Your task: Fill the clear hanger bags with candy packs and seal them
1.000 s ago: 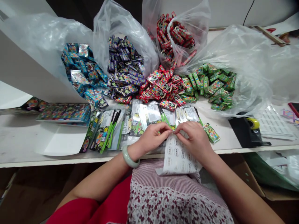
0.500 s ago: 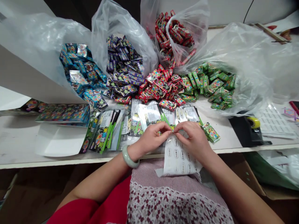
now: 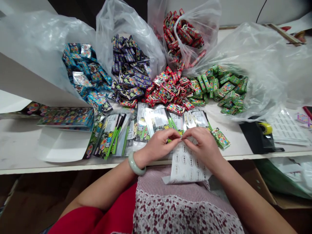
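A white sheet of round printed stickers [image 3: 186, 165] hangs below my two hands, over my lap at the table edge. My right hand [image 3: 203, 143] pinches its upper edge between thumb and forefinger. Fingertip to fingertip with it, my left hand [image 3: 162, 143] is pinched at the same corner; whether it grips the sheet or a single sticker is too small to make out. Just behind the hands lie flat printed plastic pouches [image 3: 159, 118]. One small green box [image 3: 220, 138] rests beside my right hand.
Clear bags spill small blue boxes [image 3: 97, 99], purple boxes [image 3: 131, 81], red boxes [image 3: 165, 91] and green boxes [image 3: 226, 87] along the back. At left stands an open carton [image 3: 65, 143] with packed boxes. A tape dispenser [image 3: 264, 133] and more printed sheets [image 3: 289, 128] lie at right.
Both hands stay pinched together at the sheet's upper edge, with hardly any movement. The whole view has shifted very slightly.
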The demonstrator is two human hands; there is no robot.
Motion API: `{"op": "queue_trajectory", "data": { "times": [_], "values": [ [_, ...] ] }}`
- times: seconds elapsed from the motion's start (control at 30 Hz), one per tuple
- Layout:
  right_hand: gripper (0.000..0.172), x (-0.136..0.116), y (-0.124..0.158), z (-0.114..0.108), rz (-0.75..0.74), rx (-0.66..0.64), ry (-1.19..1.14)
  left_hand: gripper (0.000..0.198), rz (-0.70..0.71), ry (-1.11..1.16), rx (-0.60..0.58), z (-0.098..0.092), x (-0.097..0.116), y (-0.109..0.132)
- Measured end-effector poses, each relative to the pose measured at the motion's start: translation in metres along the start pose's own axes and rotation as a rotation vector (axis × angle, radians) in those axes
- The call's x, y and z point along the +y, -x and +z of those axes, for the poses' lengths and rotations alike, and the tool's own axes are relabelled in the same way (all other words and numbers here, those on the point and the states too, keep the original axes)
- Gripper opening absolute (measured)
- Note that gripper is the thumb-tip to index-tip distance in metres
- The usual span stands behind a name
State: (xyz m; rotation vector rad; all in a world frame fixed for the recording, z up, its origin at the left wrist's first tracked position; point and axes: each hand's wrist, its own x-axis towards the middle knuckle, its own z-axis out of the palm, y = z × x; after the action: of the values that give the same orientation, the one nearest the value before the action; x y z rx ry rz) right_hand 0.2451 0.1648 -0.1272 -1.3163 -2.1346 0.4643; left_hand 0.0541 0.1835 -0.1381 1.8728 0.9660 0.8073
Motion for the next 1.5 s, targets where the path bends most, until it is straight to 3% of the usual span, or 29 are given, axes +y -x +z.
{"op": "queue_trajectory", "data": {
  "times": [0.13,0.37,0.47,0.63,0.77,0.9,0.97,1.03,1.1,1.17,1.27,1.37,1.5],
  "values": [
    [0.009,-0.001,0.000,0.000,-0.076,0.021,0.101,0.012,-0.086,0.079,0.013,0.000,-0.001,-0.002],
    [0.011,0.000,0.000,0.004,-0.176,0.080,0.222,0.013,-0.352,0.523,0.015,0.002,-0.003,-0.008],
    [0.011,0.000,-0.002,0.004,-0.158,0.072,0.222,0.013,-0.388,0.550,0.004,0.001,-0.003,-0.011],
    [0.030,0.006,0.005,-0.015,-0.039,0.095,0.123,0.016,-0.391,0.534,-0.015,-0.003,-0.002,-0.018],
    [0.041,0.041,0.031,-0.039,0.222,0.285,-0.039,0.017,-0.366,0.485,0.041,-0.012,-0.005,-0.028],
    [0.035,0.096,0.070,-0.050,0.470,0.399,-0.108,0.015,-0.332,0.452,0.053,-0.022,-0.013,-0.048],
    [0.035,0.117,0.087,-0.050,0.521,0.369,0.005,0.016,-0.329,0.467,0.051,-0.024,-0.017,-0.061],
    [0.037,0.127,0.096,-0.046,0.492,0.261,0.126,0.020,-0.348,0.490,0.044,-0.023,-0.018,-0.074],
    [0.037,0.129,0.099,-0.039,0.445,0.191,0.190,0.025,-0.372,0.518,0.026,-0.021,-0.015,-0.084],
    [0.031,0.126,0.097,-0.031,0.427,0.199,0.206,0.030,-0.395,0.555,-0.023,-0.016,-0.009,-0.093],
    [0.021,0.126,0.097,-0.027,0.432,0.272,0.184,0.032,-0.397,0.614,-0.117,-0.007,0.004,-0.106],
    [0.023,0.136,0.106,-0.038,0.468,0.407,0.177,0.031,-0.373,0.687,-0.207,0.011,0.015,-0.122],
    [0.036,0.143,0.122,-0.071,0.577,0.883,0.119,0.027,-0.361,0.699,-0.246,0.047,0.008,-0.152]
  ]
}}
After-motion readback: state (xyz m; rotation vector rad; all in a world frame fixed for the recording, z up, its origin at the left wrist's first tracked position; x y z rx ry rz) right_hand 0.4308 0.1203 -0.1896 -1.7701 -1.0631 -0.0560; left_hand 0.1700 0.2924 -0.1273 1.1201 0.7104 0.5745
